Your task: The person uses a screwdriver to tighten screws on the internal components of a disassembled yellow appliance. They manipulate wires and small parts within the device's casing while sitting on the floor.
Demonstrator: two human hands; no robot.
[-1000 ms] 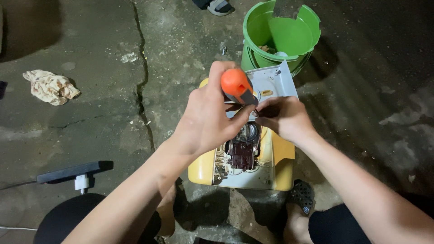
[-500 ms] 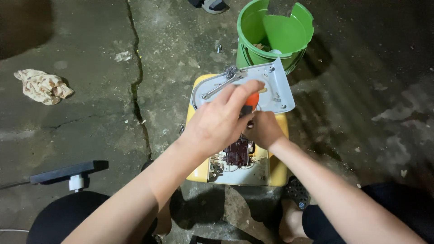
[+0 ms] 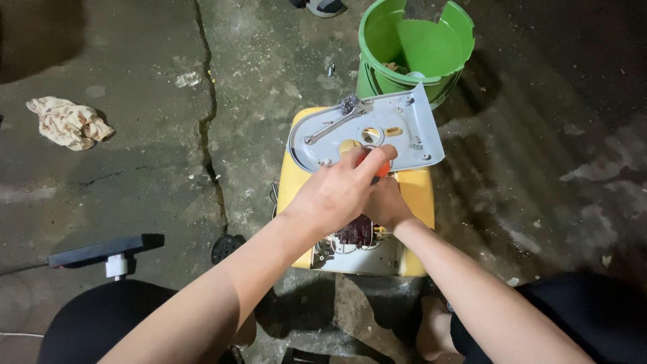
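A yellow appliance casing (image 3: 416,192) lies opened on the concrete floor, with wiring and metal parts (image 3: 357,232) exposed inside. A grey cover plate (image 3: 404,128) rests tilted across its far end, and a metal wrench (image 3: 333,126) lies on the plate. My left hand (image 3: 333,195) is shut on an orange-handled screwdriver (image 3: 379,168), pointed down into the casing. My right hand (image 3: 387,202) sits under the left, fingers down among the inner parts; what it grips is hidden.
A cracked green plastic bucket (image 3: 431,47) stands just beyond the casing. A crumpled rag (image 3: 67,121) lies at the left. A black power strip with a white plug (image 3: 101,253) sits near my left knee. A long crack (image 3: 212,128) runs through the floor. Someone's sandal (image 3: 323,7) shows at the top edge.
My left hand has lowered the screwdriver from above the casing down into it, so the orange handle is now mostly covered by my fingers. The grey plate and wrench have come into view.
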